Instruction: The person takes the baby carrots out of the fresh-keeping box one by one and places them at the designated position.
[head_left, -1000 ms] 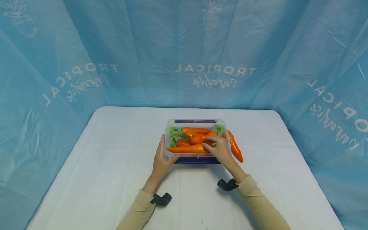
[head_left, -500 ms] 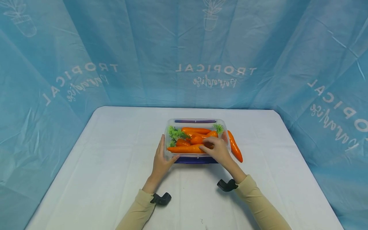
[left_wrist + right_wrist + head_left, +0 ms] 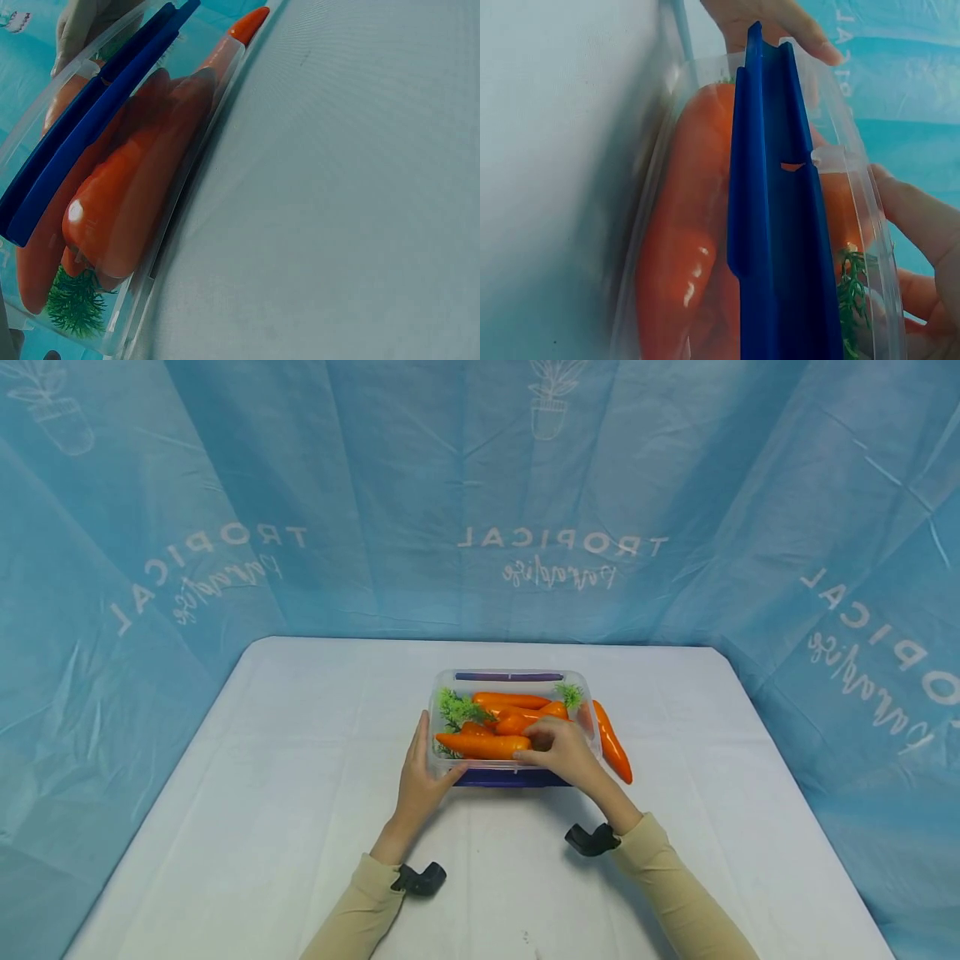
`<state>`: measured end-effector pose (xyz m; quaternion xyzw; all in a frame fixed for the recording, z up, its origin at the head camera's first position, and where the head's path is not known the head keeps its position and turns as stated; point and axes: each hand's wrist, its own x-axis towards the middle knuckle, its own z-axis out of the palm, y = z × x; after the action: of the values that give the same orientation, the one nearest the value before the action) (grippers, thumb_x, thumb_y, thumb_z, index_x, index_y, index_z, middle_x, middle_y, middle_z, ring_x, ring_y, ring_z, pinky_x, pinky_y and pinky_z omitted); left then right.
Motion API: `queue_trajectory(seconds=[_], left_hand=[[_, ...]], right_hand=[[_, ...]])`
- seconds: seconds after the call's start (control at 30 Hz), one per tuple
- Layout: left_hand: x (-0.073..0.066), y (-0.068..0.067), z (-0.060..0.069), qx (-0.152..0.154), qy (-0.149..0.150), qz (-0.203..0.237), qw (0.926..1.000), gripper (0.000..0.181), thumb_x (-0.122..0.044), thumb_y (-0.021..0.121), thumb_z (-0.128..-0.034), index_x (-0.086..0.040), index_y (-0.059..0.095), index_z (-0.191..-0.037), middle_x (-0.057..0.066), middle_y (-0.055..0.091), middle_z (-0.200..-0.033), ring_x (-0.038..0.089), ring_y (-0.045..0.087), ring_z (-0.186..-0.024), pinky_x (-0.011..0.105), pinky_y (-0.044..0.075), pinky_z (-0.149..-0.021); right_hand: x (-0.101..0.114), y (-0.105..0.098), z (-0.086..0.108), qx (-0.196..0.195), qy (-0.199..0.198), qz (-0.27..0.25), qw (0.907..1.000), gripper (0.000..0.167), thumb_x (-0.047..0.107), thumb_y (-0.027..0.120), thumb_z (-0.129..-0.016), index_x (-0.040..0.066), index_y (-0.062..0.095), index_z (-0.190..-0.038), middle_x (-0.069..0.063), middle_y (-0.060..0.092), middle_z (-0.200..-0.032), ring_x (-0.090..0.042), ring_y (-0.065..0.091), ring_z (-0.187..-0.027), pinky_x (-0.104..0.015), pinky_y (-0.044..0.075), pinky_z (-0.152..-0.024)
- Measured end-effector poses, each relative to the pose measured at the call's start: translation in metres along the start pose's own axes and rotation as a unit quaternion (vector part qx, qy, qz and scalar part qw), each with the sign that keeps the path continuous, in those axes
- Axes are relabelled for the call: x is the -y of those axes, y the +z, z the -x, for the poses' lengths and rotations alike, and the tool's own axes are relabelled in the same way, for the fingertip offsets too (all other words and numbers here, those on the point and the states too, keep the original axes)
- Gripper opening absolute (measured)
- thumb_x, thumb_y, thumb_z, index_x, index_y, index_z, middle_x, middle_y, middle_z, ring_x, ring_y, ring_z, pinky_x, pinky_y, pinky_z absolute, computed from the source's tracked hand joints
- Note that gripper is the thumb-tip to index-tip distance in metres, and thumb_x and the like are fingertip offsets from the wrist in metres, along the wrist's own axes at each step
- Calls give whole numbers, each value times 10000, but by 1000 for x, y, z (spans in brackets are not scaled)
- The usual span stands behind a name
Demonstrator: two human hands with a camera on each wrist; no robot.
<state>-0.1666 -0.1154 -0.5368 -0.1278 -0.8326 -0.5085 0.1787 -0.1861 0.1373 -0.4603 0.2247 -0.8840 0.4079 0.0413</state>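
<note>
A person's right hand point(image 3: 566, 753) reached over the near side of a clear, rectangular plastic container point(image 3: 487, 765), its thumb and fingers point(image 3: 516, 755) pinching the thick right end of a glossy, tapered orange carrot point(image 3: 480, 746). That carrot lay inside the container along the front wall, its pointed end toward the left. The person's left hand point(image 3: 423, 785) steadied the front left corner, its fingers straight along the outside of the left wall and its thumb spread against the front; these fingers were not curled round anything.

More orange carrots point(image 3: 512, 700) lay in a heap behind the held one, with feathery green plastic foliage point(image 3: 459, 708) at the left of the container and another green tuft point(image 3: 569, 696) near the back right corner. A long, dark blue plastic clip point(image 3: 513, 778) ran along the front of the container, and a second blue clip point(image 3: 510, 677) lined the back. To the right, a loose orange carrot point(image 3: 613, 747) rested on the white-covered bench point(image 3: 322, 718) beside the container, slanting toward the person.

Both forearms wore beige sleeves point(image 3: 360, 902), each with a small black camera point(image 3: 420, 880) at the wrist. Behind the bench hung a blue curtain point(image 3: 420, 602) with mirrored white lettering point(image 3: 562, 539).
</note>
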Motion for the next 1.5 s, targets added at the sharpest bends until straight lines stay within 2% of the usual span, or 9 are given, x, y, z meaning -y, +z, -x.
queue_trajectory(seconds=[0.2,0.47,0.7,0.87,1.13,1.23,1.27,1.4,1.5], left_hand=[[1,0,0,-8,-20,1,10000,1026,-529,695,-802,-125,113,-1544,110,192,-1596,315,251,-1450,532,246,-1163],[1,0,0,42,-134,62,9999,1023,-487,718,-799,-148,107,-1546,102,184,-1600,308,242,-1454,534,237,-1167],[2,1,-1,43,-125,90,9999,1017,-483,716,-802,-157,105,-1546,101,174,-1603,317,232,-1456,543,228,-1167],[2,0,0,41,-130,91,9999,1018,-485,717,-801,-164,103,-1547,96,175,-1603,314,237,-1455,548,231,-1165],[0,0,-1,9,-100,65,9999,1024,-502,714,-794,-129,125,-1543,101,183,-1601,327,244,-1450,560,240,-1156],[0,0,-1,19,-142,56,9999,1026,-504,716,-792,-139,122,-1544,96,181,-1602,320,241,-1452,554,241,-1158],[0,0,-1,23,-153,60,9999,1027,-502,718,-791,-142,121,-1545,95,178,-1602,317,237,-1454,552,238,-1160],[1,0,0,41,-170,76,9998,1025,-493,722,-792,-151,117,-1545,89,175,-1604,309,232,-1458,542,233,-1167],[1,0,0,33,-129,89,9999,1022,-481,725,-793,-144,120,-1545,94,179,-1602,315,240,-1454,548,235,-1163]], right_hand=[[-2,-1,-1,155,179,-172,9996,316,258,809,-754,64,723,-988,-51,701,-920,-122,631,-793,-208,553,-738],[1,-2,3,-86,346,-54,9994,425,268,827,-728,59,722,-1083,-75,735,-1014,-142,641,-822,-257,562,-741],[1,-2,6,-289,261,-95,9992,395,255,828,-729,63,726,-1059,-85,731,-1018,-184,672,-880,-349,582,-790],[2,-3,7,-400,132,-221,9989,388,232,825,-733,53,719,-1061,-104,722,-1043,-206,682,-906,-361,581,-810],[7,-8,6,-835,-153,-564,9948,368,185,832,-720,34,724,-1038,-117,728,-1022,-230,667,-940,-392,570,-829],[7,-11,7,-983,-83,-700,9927,368,187,833,-719,43,725,-1039,-104,730,-1001,-208,664,-899,-436,487,-969],[8,-12,7,-1026,-66,-746,9919,362,184,832,-719,46,725,-1036,-103,729,-994,-203,667,-880,-462,478,-971],[6,-14,8,-1314,-95,-848,9876,332,145,834,-712,46,727,-1010,-115,728,-971,-193,676,-821,-598,248,-1128],[5,-15,9,-1612,-217,-930,9823,306,107,830,-711,46,732,-994,-132,731,-972,-200,675,-830,-608,234,-1137]])
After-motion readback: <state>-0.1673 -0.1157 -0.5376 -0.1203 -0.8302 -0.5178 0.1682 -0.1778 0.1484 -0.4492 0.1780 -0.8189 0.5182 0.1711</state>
